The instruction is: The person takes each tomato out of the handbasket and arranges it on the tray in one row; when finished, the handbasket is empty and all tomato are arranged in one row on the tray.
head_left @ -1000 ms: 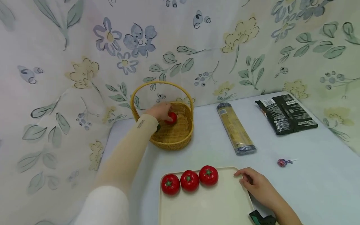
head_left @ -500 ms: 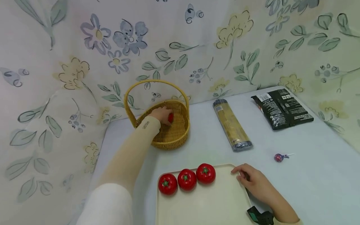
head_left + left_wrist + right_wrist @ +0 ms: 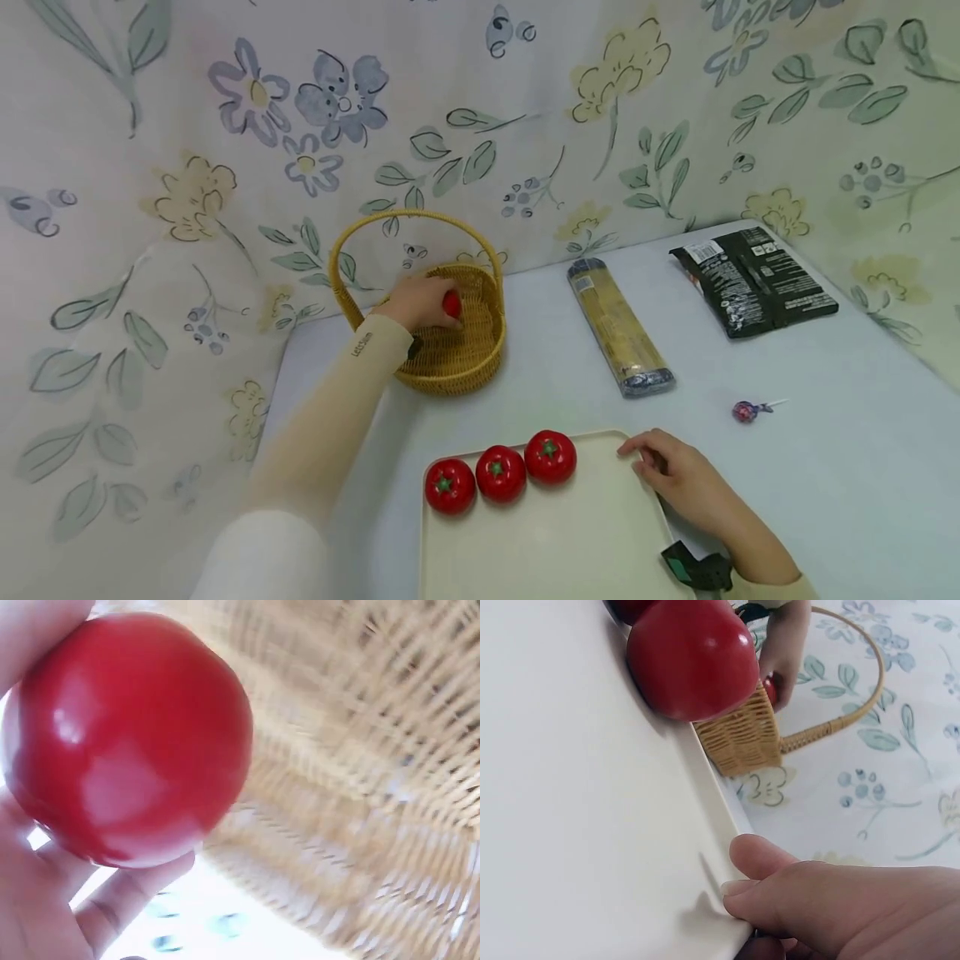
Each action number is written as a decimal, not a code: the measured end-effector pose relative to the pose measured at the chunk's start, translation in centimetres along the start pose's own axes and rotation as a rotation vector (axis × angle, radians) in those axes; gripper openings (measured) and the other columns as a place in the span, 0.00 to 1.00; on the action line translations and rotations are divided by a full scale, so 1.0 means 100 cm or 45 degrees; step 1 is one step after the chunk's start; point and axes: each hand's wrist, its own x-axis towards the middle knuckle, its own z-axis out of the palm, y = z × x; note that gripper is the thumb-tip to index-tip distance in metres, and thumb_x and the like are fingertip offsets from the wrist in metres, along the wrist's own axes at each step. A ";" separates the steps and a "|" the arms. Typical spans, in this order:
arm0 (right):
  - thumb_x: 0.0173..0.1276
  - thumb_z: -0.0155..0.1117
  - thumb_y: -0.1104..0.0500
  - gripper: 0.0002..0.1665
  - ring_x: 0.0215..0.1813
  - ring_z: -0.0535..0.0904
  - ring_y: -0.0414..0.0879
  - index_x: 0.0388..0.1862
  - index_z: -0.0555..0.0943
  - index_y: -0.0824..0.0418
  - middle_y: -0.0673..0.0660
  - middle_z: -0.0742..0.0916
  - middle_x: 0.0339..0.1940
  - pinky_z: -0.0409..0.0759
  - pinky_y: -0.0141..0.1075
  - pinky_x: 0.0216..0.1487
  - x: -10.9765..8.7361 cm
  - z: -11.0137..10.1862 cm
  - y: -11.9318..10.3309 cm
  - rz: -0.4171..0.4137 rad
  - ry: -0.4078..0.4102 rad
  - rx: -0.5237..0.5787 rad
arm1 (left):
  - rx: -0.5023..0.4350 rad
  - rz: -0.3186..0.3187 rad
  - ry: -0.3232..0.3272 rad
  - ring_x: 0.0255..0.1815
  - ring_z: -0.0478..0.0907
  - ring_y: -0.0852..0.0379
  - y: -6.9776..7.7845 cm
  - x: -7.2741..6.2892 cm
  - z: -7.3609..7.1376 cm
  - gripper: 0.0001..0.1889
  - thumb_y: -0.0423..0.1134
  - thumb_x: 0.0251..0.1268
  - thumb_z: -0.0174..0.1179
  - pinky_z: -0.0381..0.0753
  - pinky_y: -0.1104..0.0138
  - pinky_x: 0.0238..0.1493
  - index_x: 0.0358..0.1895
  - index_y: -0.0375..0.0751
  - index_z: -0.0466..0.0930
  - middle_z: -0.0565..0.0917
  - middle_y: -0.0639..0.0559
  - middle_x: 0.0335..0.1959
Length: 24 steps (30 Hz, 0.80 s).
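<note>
In the head view my left hand point(image 3: 421, 302) reaches into a yellow wicker basket point(image 3: 450, 383) and holds a red tomato point(image 3: 452, 303), largely hidden by the fingers. Up close in the left wrist view, thumb and fingers curl round that smooth tomato point(image 3: 139, 742), with the woven basket wall point(image 3: 360, 787) beside it. My right hand point(image 3: 678, 479) pinches the far right corner of a cream tray point(image 3: 555, 550), its thumb on top in the right wrist view. Three red tomatoes with green star-shaped tops, one of them the middle tomato point(image 3: 501, 474), sit along the tray's far edge.
Right of the basket lies a long clear pack of pasta point(image 3: 621, 329). A black packet point(image 3: 753, 279) lies farther right, and a wrapped lollipop point(image 3: 753, 410) is in front of it. The basket's tall handle point(image 3: 420, 213) arches over its opening. Floral cloth point(image 3: 525, 133) hangs behind the table.
My left hand dipped lower into the basket, then rose slightly with the tomato in its fingers. The right hand keeps its place at the tray corner. The head view has shifted a little.
</note>
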 end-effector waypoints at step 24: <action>0.71 0.67 0.73 0.16 0.34 0.69 0.40 0.51 0.84 0.57 0.49 0.73 0.32 0.70 0.33 0.30 0.000 -0.003 0.003 -0.083 0.029 -0.038 | -0.476 0.612 -0.030 0.56 0.79 0.55 0.138 -0.089 -0.040 0.34 0.47 0.60 0.79 0.85 0.66 0.53 0.66 0.50 0.70 0.81 0.52 0.58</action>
